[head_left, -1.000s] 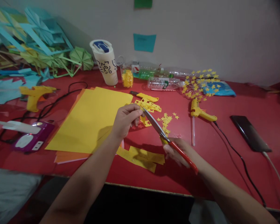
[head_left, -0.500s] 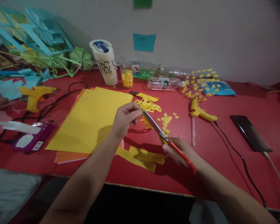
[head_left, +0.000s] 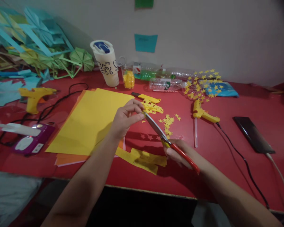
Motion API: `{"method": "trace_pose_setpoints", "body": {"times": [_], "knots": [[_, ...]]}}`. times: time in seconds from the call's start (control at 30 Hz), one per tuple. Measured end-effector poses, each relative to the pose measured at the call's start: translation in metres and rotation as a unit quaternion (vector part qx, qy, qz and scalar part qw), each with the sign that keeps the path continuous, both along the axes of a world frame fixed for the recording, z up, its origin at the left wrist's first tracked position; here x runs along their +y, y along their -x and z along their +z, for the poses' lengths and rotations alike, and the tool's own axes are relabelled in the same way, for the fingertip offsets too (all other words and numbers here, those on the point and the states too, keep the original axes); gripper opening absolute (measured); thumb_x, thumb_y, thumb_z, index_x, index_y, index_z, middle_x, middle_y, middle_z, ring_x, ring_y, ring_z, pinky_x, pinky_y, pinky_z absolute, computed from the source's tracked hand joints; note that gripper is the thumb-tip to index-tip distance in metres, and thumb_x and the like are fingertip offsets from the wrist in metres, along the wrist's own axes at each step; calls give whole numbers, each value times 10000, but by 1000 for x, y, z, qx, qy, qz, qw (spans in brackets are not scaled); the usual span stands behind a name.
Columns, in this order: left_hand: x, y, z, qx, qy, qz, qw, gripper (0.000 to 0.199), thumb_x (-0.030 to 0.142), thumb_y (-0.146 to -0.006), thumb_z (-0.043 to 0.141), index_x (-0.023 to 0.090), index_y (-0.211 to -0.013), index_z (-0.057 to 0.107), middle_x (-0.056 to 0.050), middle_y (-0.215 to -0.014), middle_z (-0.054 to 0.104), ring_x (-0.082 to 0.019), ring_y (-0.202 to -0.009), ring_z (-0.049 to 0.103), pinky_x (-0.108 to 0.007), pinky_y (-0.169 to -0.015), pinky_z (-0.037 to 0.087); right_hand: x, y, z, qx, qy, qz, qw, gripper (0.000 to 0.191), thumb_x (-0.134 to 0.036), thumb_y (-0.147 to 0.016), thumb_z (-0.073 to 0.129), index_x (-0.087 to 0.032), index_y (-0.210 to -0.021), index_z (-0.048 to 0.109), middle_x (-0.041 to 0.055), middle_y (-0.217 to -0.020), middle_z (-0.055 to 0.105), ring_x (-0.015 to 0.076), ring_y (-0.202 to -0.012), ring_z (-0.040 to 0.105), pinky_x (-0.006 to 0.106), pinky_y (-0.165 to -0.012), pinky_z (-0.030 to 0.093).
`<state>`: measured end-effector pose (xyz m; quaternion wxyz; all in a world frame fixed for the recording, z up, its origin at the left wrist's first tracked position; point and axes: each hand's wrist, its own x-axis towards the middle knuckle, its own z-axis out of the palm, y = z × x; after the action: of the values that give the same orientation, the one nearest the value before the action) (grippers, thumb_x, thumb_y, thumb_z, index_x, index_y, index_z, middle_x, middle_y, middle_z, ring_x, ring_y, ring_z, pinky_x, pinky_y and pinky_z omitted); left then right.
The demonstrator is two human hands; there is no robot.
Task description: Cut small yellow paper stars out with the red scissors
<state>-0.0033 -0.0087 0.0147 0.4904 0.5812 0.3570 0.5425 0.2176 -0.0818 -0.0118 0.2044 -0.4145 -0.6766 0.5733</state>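
Red-handled scissors (head_left: pixel 156 126) are in my right hand (head_left: pixel 181 154), with the blades together or nearly so and pointing up to the left. At their tip, my left hand (head_left: pixel 127 118) pinches a tiny yellow-green piece, mostly hidden by the fingers. Cut-out yellow stars (head_left: pixel 168 123) lie in a small heap right of the blades. Beyond the left hand is yellow paper with star-shaped holes (head_left: pixel 153 107). Yellow strips (head_left: pixel 144 159) rest on the red table (head_left: pixel 137 181) below the hands. Yellow sheets (head_left: pixel 87 121) are stacked over orange ones at the left.
Yellow glue guns lie left (head_left: pixel 33 99) and right (head_left: pixel 203 115), with cords. A purple power strip (head_left: pixel 35 138) sits at the left, a black phone (head_left: pixel 253 134) at the right. A white tumbler (head_left: pixel 107 67), plastic bottles (head_left: pixel 167 84) and paper models (head_left: pixel 47 37) line the back.
The dangling yellow piece below my left fingers is no longer visible there. My left hand has shifted slightly left. My right hand and the scissors have barely moved.
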Motion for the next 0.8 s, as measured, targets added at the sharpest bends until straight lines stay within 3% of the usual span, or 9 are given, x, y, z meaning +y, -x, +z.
{"method": "trace_pose_setpoints", "body": {"times": [0.27,0.57,0.67,0.8], "knots": [[-1,4,3,39,-12,-7,999,145,218,-634,648,180,-518,570,-24,-772,551,-147,-777,517,-331,-782,439,-1,2,-1,-6,9,-13,1000,484,-636,-819,474,-202,-615,403,-64,-485,362,54,-397,306,213,-365,220],[-1,0,-7,11,7,11,1000,185,249,-652,654,180,-528,536,10,-631,491,-114,-645,469,-284,-651,417,-6,9,8,-36,44,-41,998,418,-532,-843,472,-208,-591,396,-61,-456,372,61,-370,311,217,-351,231],[-2,-1,-5,14,-11,20,1000,154,230,-645,658,186,-528,568,-9,-703,536,-135,-734,511,-308,-743,439,-6,10,9,-47,43,-50,997,406,-507,-855,460,-208,-589,398,-58,-445,376,63,-368,314,216,-350,232],[-3,-2,0,5,-17,5,1000,144,217,-643,646,180,-530,565,-47,-940,632,-178,-940,562,-361,-909,422,-6,10,9,-40,36,-37,998,430,-553,-841,462,-212,-589,390,-61,-429,363,68,-367,319,217,-352,240]]}}
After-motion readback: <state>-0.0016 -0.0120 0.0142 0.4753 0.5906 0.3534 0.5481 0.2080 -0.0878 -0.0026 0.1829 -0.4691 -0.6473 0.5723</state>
